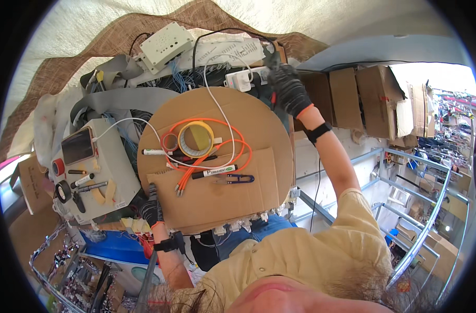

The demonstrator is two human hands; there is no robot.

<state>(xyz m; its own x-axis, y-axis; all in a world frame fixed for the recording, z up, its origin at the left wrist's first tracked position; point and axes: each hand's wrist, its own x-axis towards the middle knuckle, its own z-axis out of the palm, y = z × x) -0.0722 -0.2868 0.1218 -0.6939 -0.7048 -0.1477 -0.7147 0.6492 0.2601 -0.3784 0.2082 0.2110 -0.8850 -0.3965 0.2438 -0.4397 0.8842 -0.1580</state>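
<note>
A round cardboard sheet (258,130) lies across the work in front of the person, and everything else sits around it. On its middle rests a roll of yellow tape (195,139), ringed by a looped orange cable (238,141); just below the roll lie a black marker with a green and white label (215,171) and small blue snips (237,179). Left of the sheet stands a grey control box (105,172) with a red button and a small screen. Beyond the sheet's far right edge, brown cardboard boxes (373,96) line the wall.

The left hand (152,208), gloved in black, is closed on the sheet's near left edge. The right hand (290,89), also gloved, is at the far edge beside a white power strip (243,78), holding a dark tool with red handles (273,78).
</note>
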